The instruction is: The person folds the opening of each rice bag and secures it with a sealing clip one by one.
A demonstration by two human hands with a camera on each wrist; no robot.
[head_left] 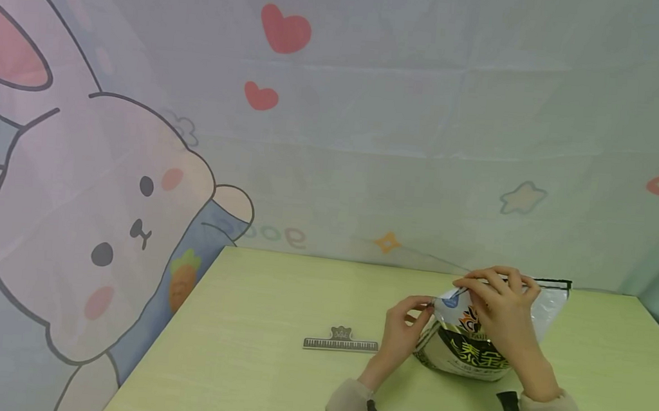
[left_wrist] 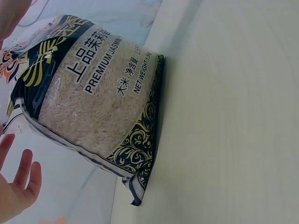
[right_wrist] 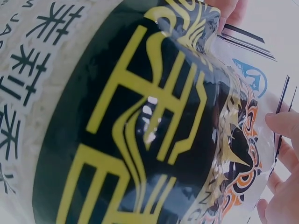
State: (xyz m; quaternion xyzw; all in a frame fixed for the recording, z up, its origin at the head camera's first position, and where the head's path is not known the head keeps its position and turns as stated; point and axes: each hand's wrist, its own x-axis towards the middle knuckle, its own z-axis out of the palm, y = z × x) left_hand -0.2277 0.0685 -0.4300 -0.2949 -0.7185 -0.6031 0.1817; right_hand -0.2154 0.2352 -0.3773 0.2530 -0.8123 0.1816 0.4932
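A bag of jasmine rice [head_left: 471, 355] stands on the table, its dark band and yellow lettering facing me in the head view. My left hand [head_left: 404, 327] pinches the upper left corner of the bag between thumb and fingers. At the top edge, my right hand [head_left: 504, 309] grips the clear, loose plastic, thumb in front and fingers over the edge. The left wrist view shows the rice through the bag's window, with the left hand [left_wrist: 16, 191] beside its seam. Close up in the right wrist view, the thumb of my right hand [right_wrist: 285, 140] lies against the bag's top.
A wide grey clip [head_left: 341, 342] with a piano-key pattern lies on the table, left of the bag. The pale yellow-green tabletop [head_left: 247, 367] reaches back to a hanging cloth [head_left: 364, 131] printed with a rabbit and hearts. Dark wrist straps show at both sleeves.
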